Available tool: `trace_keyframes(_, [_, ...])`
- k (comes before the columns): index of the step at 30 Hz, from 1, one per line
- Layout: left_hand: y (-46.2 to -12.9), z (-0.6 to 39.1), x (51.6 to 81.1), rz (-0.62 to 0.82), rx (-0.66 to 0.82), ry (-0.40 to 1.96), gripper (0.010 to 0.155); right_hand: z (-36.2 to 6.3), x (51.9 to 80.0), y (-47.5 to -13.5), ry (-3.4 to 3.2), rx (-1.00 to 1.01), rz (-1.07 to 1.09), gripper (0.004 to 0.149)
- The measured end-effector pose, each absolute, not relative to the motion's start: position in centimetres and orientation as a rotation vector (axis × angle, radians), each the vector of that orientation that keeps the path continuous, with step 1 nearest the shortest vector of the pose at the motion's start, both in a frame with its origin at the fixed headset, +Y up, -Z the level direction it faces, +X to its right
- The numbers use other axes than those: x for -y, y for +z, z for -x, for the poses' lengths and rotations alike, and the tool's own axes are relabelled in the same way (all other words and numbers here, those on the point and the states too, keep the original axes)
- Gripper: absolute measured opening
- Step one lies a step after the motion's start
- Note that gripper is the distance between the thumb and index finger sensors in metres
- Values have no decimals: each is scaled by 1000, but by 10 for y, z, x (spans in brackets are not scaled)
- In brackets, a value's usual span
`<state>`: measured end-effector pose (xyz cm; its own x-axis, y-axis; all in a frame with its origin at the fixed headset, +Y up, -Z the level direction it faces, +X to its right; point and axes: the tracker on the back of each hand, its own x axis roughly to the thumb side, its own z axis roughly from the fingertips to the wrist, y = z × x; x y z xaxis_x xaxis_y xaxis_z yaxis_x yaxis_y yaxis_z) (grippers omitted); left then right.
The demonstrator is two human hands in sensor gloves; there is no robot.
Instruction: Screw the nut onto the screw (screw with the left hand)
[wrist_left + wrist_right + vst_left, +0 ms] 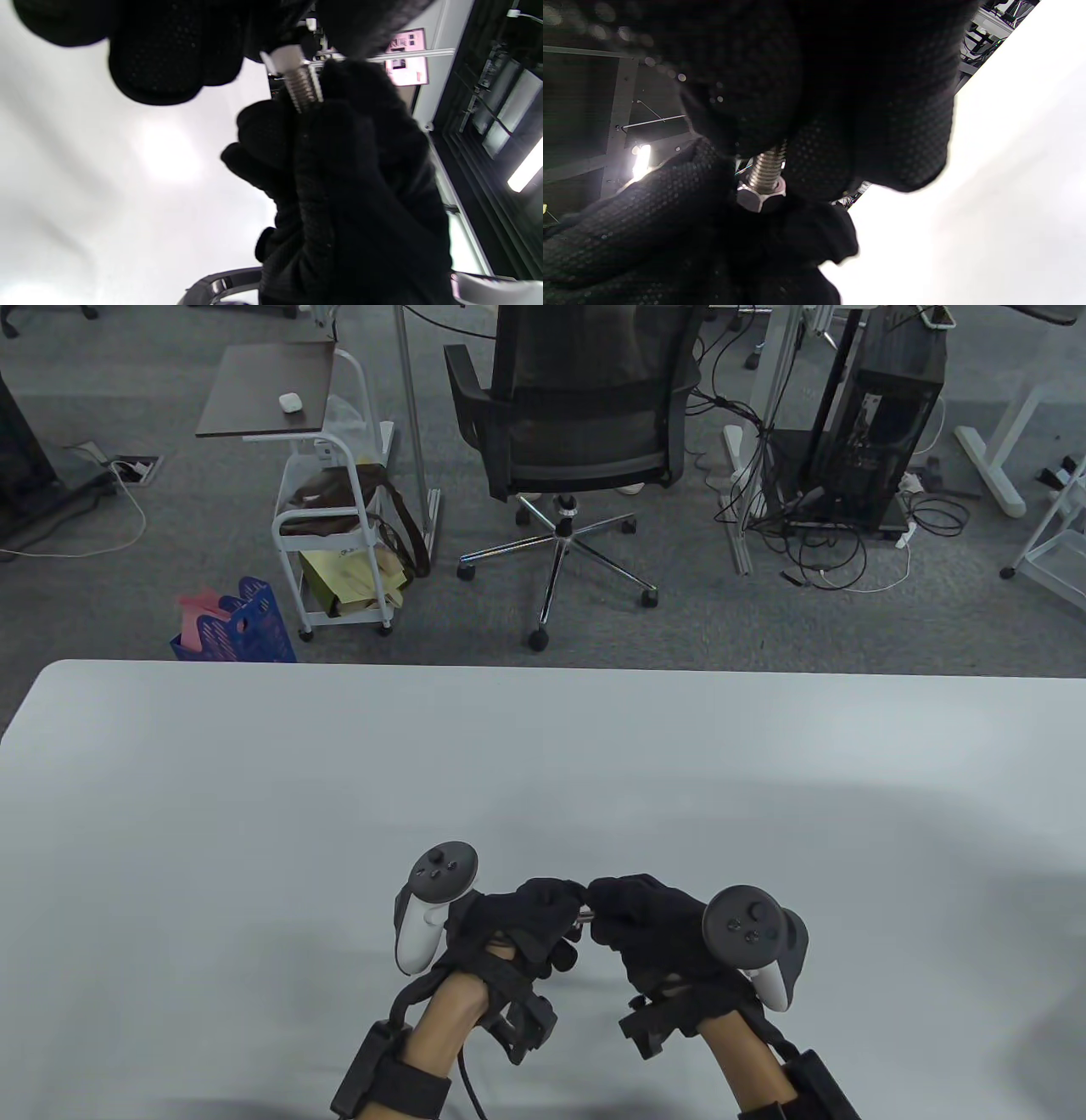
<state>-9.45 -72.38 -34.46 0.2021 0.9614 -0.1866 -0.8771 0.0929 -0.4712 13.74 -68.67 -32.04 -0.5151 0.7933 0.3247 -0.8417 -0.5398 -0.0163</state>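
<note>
Both gloved hands meet low in the middle of the white table (pixel 254 814), held just above it. My right hand (pixel 609 903) pinches a threaded metal screw (pixel 584 913), seen clearly in the right wrist view (pixel 766 166) and the left wrist view (pixel 303 91). A hex nut (pixel 760 199) sits on the thread, and my left hand (pixel 570 903) grips it at the fingertips. The nut also shows in the left wrist view (pixel 283 58). Most of the screw and its head are hidden inside the right hand's fingers (pixel 840 106).
Beyond the table's far edge stand a black office chair (pixel 577 415), a white cart (pixel 331 543) with bags, a blue crate (pixel 246 632) and a computer tower (pixel 882 424) with cables on the floor.
</note>
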Motion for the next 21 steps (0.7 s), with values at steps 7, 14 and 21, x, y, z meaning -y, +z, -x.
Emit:
trace_keyframes(7, [-344,88,722,544,237,1338,56,-141,686,-321,2124,224,-341,41])
trace_keyframes(14, [-344,90,722,486,205,1336,61,-137,687,-319,2128,219,-356,41])
trace_keyframes(21, [-344,91,721,526,235,1388,66,-139,686,-320,2118,225,-350,41])
